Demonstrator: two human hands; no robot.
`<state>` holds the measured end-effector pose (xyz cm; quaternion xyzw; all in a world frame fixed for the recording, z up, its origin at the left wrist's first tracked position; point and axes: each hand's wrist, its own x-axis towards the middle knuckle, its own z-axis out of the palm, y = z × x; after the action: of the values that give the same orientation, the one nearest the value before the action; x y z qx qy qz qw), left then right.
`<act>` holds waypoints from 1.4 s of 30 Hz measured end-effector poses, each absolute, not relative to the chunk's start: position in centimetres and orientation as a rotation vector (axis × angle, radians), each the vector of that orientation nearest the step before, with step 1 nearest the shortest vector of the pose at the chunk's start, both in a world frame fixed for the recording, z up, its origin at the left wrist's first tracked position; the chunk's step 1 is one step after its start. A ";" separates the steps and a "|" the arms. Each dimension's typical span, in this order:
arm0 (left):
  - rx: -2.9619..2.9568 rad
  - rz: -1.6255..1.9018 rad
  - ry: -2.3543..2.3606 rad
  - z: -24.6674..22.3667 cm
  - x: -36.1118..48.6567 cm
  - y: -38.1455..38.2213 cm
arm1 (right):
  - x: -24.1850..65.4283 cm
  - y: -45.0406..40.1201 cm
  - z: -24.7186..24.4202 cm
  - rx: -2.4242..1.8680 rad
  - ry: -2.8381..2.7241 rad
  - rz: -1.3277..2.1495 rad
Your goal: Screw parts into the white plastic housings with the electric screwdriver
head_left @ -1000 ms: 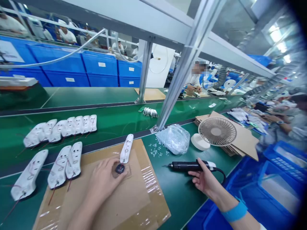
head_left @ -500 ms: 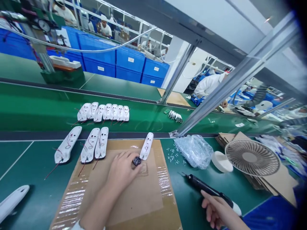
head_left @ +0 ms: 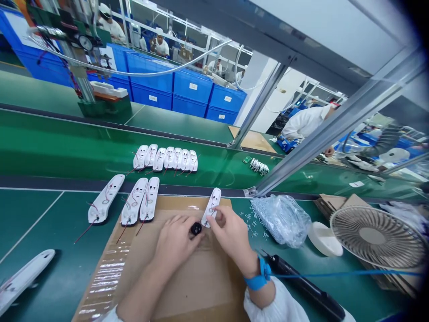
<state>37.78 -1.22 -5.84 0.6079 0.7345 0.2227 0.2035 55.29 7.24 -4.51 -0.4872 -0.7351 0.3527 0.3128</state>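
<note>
A long white plastic housing (head_left: 213,200) with thin wires lies on the taped cardboard sheet (head_left: 187,277). My right hand (head_left: 233,232), with a blue wrist strap (head_left: 258,276), pinches its near right side between thumb and fingers. My left hand (head_left: 179,241) rests on the cardboard, its fingers closed around a small black round part (head_left: 196,228) beside the housing's lower end. Whether that part is joined to the housing I cannot tell. A black electric screwdriver (head_left: 301,281) lies on the bench to the right, out of my hand.
Similar white housings (head_left: 134,201) with red wires stand to the left, and several more (head_left: 169,158) sit on the green ledge behind. Small loose screws (head_left: 256,226), a clear plastic bag (head_left: 284,219), a white cup-like part (head_left: 325,239) and a round fan grille (head_left: 375,235) lie right. A metal post (head_left: 321,125) slants overhead.
My right hand has left the electric screwdriver and moved left onto the white housing. My left hand stays around the black part. The view has shifted slightly.
</note>
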 end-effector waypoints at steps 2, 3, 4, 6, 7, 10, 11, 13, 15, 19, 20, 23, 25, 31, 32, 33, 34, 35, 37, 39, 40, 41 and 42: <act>1.716 0.656 2.049 -6.2 37.9 -1.3 | 54.4 7.6 -5.5 -1.253 -1.919 0.984; 1.732 0.699 2.041 -6.5 37.9 -1.3 | 54.3 7.7 -5.9 -1.238 -1.895 1.018; 1.745 0.759 2.026 -6.9 38.0 -1.3 | 54.5 7.7 -6.2 -1.226 -1.860 1.054; 1.740 0.929 1.978 -7.9 38.3 -1.4 | 55.0 7.7 -6.7 -1.218 -1.755 1.138; 1.712 1.037 1.947 -8.3 38.5 -1.4 | 55.2 7.7 -6.9 -1.217 -1.692 1.190; 1.577 1.371 1.830 -9.2 39.0 -1.3 | 55.2 7.5 -7.2 -1.195 -1.523 1.363; 1.545 1.464 1.784 -9.3 39.2 -1.3 | 55.0 7.4 -7.3 -1.179 -1.485 1.415; 1.517 1.604 1.702 -9.2 39.4 -1.2 | 54.6 7.0 -7.5 -1.151 -1.440 1.492; 1.506 1.681 1.646 -8.9 39.5 -1.2 | 54.4 6.7 -7.7 -1.134 -1.423 1.533; 1.448 1.671 1.594 -8.5 39.5 -1.3 | 54.4 6.5 -7.7 -1.119 -1.463 1.527; 1.426 1.647 1.590 -8.4 39.5 -1.4 | 54.5 6.6 -7.6 -1.116 -1.485 1.513; 1.361 1.592 1.581 -8.2 39.5 -1.5 | 54.7 6.6 -7.3 -1.104 -1.558 1.444; 1.335 1.583 1.564 -8.0 39.4 -1.5 | 54.8 6.6 -7.2 -1.093 -1.601 1.380; 1.251 1.611 1.485 -7.9 39.6 -1.4 | 55.0 6.4 -7.3 -1.048 -1.713 1.164; 1.231 1.609 1.475 -7.9 39.6 -1.4 | 55.0 6.4 -7.3 -1.039 -1.727 1.127; 1.217 1.601 1.469 -7.9 39.7 -1.3 | 55.1 6.4 -7.3 -1.030 -1.739 1.091; 1.209 1.590 1.466 -7.9 39.7 -1.3 | 55.2 6.4 -7.3 -1.021 -1.751 1.058; 1.209 1.579 1.466 -7.9 39.7 -1.3 | 55.2 6.4 -7.4 -1.011 -1.762 1.029; 1.217 1.565 1.469 -8.0 39.7 -1.4 | 55.2 6.4 -7.4 -0.991 -1.785 0.981; 1.217 1.558 1.472 -8.0 39.6 -1.4 | 55.2 6.4 -7.4 -0.978 -1.806 0.944; 1.212 1.554 1.475 -8.0 39.6 -1.4 | 55.2 6.4 -7.4 -0.974 -1.816 0.927; 1.206 1.548 1.479 -8.0 39.5 -1.4 | 55.2 6.4 -7.5 -0.970 -1.825 0.912; 1.198 1.544 1.483 -8.0 39.5 -1.5 | 55.2 6.4 -7.5 -0.967 -1.833 0.898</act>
<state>39.53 -1.45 -7.96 0.4596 0.5689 0.5925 0.3376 55.22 6.36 -7.48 -0.3872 -0.7337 0.3594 0.4272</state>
